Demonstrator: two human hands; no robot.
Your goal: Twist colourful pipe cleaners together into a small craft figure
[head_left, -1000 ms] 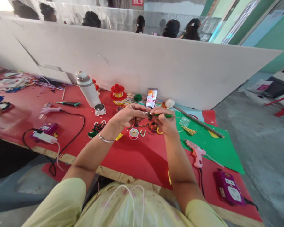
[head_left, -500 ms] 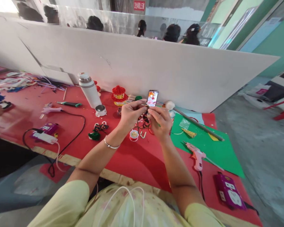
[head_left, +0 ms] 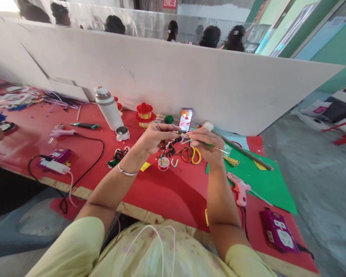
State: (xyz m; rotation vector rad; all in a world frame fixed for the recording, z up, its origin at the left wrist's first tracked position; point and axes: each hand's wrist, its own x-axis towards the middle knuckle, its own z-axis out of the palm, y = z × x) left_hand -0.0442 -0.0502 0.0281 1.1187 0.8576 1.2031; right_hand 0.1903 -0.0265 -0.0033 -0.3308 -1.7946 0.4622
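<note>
Handwork fills the centre of the frame above a red table (head_left: 173, 200), where a green-handled tool (head_left: 207, 144) has come back into clear sight after being mostly hidden behind the fingers half a second earlier. The right hand (head_left: 210, 139) is closed around the tool, its thin metal end reaching toward the right of the frame; the hand has drawn slightly outward and turned, uncovering yellow-handled scissors (head_left: 196, 156) below it. The left hand (head_left: 152, 137) has its thumb and fingers pinched together on a small piece (head_left: 179, 132) at mid-frame, held close to the tool but too small to identify. Dark yarn (head_left: 170, 148) shows just beneath; whether it hangs from the fingers or lies on the table cannot be told. The shift suggests the tool is being repositioned while the piece is kept steady, with the work still in progress. A spool of red thread (head_left: 163, 164) stands just below centre, a lit phone (head_left: 185, 120) leans upright beyond the hands, and a pink glue gun (head_left: 240, 188) lies at right, partly on a green sheet (head_left: 272, 190).
</note>
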